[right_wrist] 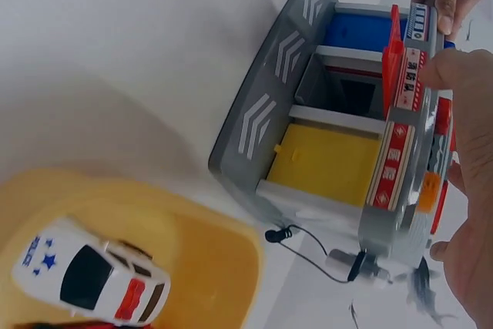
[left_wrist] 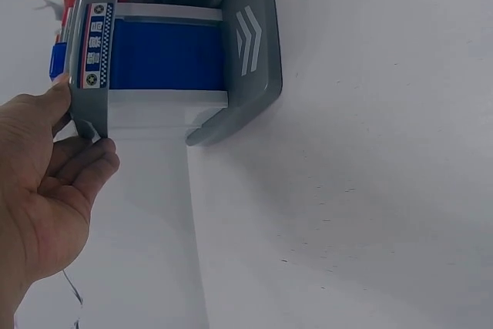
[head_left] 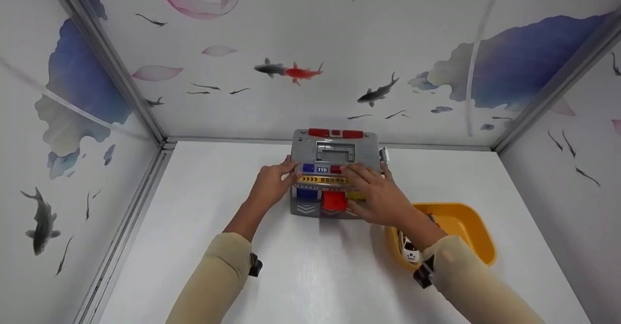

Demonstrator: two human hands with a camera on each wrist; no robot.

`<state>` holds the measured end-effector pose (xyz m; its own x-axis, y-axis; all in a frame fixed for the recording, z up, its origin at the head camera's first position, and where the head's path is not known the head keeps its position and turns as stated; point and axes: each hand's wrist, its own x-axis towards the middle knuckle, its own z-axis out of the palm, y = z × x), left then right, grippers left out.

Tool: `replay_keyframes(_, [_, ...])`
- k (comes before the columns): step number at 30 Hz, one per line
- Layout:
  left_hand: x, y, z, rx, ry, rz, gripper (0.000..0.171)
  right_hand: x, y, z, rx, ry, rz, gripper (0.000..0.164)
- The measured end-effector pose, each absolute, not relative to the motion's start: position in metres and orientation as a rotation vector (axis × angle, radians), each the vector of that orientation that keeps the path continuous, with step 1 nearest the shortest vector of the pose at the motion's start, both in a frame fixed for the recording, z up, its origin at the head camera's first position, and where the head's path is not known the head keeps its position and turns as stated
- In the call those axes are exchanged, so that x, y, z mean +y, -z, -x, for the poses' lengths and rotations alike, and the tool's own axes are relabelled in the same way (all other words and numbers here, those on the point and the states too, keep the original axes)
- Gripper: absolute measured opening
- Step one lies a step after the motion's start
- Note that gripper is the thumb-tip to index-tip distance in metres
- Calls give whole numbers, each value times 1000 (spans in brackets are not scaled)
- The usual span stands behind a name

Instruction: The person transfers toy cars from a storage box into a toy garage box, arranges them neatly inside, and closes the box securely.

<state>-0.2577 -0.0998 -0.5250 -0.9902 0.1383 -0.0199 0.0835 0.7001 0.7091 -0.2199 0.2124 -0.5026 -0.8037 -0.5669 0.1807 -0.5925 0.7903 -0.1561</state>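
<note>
Left fingers (left_wrist: 91,169) pinch, and right fingers (head_left: 357,172) rest spread on, the toy garage (head_left: 320,180), front facing the person (head_left: 216,268), long axis crosswise

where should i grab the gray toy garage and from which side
Likely the roof, at its left and right ends, one hand from each side: its protruding rim suits a pinch, as the left hand shows, while the red flap sticks out in front.

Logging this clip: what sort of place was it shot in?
Probably a small tabletop booth: fish-printed wall panels enclose three sides, a grey metal post joins two at the left corner, and a white tabletop fills the space between.
</note>
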Motion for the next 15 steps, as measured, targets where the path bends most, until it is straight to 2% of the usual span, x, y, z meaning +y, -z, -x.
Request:
replay_keyframes(7, [-99,524,258,2883,-1156,-269,48,248,497,206,-2814,-332,-914,78])
replay_keyframes(15, [-100,525,256,2868,-1162,-230,48,281,495,192,-2906,-336,-828,78])
